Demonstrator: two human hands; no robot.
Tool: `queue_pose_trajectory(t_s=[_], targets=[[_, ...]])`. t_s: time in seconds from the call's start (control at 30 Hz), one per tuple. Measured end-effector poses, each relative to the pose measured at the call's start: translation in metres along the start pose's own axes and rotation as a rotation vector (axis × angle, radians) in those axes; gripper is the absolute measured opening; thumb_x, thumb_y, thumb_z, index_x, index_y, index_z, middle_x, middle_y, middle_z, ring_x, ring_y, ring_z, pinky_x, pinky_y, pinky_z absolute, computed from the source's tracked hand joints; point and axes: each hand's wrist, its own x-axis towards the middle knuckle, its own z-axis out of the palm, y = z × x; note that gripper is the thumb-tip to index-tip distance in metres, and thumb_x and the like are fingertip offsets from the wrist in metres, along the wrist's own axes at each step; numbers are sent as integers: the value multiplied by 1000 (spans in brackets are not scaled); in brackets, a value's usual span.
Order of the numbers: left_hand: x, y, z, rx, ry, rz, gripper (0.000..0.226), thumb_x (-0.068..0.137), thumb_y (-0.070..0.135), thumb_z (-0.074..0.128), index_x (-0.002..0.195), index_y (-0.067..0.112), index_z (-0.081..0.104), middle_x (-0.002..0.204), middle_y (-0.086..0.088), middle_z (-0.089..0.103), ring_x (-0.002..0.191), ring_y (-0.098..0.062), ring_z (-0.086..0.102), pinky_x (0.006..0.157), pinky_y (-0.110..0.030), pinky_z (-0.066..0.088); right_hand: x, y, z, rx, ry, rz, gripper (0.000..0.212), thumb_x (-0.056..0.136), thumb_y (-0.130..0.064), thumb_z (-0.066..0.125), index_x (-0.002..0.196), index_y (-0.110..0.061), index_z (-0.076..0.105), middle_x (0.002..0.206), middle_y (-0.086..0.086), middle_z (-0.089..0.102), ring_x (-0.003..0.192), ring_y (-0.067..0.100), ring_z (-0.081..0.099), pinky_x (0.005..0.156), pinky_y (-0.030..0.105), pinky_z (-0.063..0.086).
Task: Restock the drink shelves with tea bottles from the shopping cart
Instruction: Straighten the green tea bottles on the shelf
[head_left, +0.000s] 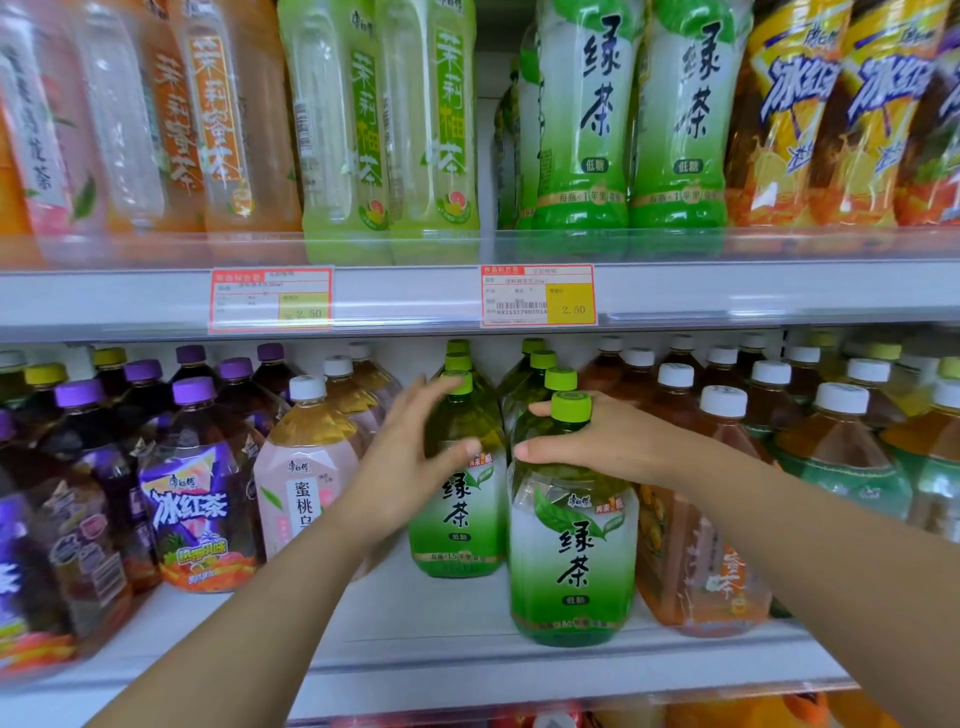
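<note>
Across a shop's drinks aisle we face two stocked shelves. An upper shelf carries slim tea bottles in orange, pale green, bright green and yellow. Below it, a lower shelf holds rows of large bottles: purple-capped iced tea on the left, a pink peach tea bottle beside it, two rows of green tea in the middle, and white-capped amber teas to the right.

Our two bare arms reach in from below. At the front of the right green row stands the right green tea bottle, close to the shelf's front edge. Our right hand grips it from above, with the neck between the fingers and the thumb curled over the shoulder. Set farther back, the left green tea bottle heads its own row. Our left hand, slightly blurred, wraps its shoulder, fingers spread up toward the green cap and thumb across the front.

Judging by this, restocking is well under way. Both green tea rows have several bottles behind the front ones, and these two seem to be getting settled into line. Bare shelf shows in front of the left row, so more may fit there. We cannot see the shopping cart, so we cannot tell how many bottles remain.

Two red-bordered price tags sit on the upper shelf's edge.
</note>
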Motion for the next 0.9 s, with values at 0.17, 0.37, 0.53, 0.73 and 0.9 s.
queue_pose_trajectory(t_s=[0.17,0.37,0.53,0.73,0.9], targets=[[34,24,-13,-232,160,-251,68,86,42,62,142,20,31,147,-2,37,132,-19,39,99,-23,32,4,4,4,-23,27,3,64,79,-52,66,136,-33,45,137,-11,40,118,8,39,93,21,26],[49,-2,3,-233,-187,-438,94,72,51,73,147,26,23,131,-1,56,110,-18,61,99,-32,45,10,11,9,10,65,5,61,76,-52,68,131,-34,50,138,-12,43,120,9,42,95,22,28],[49,-15,12,-313,-146,-375,54,81,37,69,129,27,46,100,6,67,83,-10,69,75,-23,53,14,16,10,43,82,12,64,73,-53,70,131,-34,51,137,-15,46,122,9,45,96,23,30],[51,-18,11,-283,-142,-358,58,80,44,68,130,29,44,103,8,66,85,-9,68,78,-24,52,14,11,14,14,102,-11,48,77,-47,69,115,-19,62,125,-3,59,112,15,53,87,25,36],[49,-13,12,-284,-121,-345,51,82,40,67,127,29,45,102,9,66,81,-4,66,70,-18,49,13,10,15,1,91,-22,45,78,-47,67,114,-20,63,124,-3,59,111,15,52,88,25,35]])
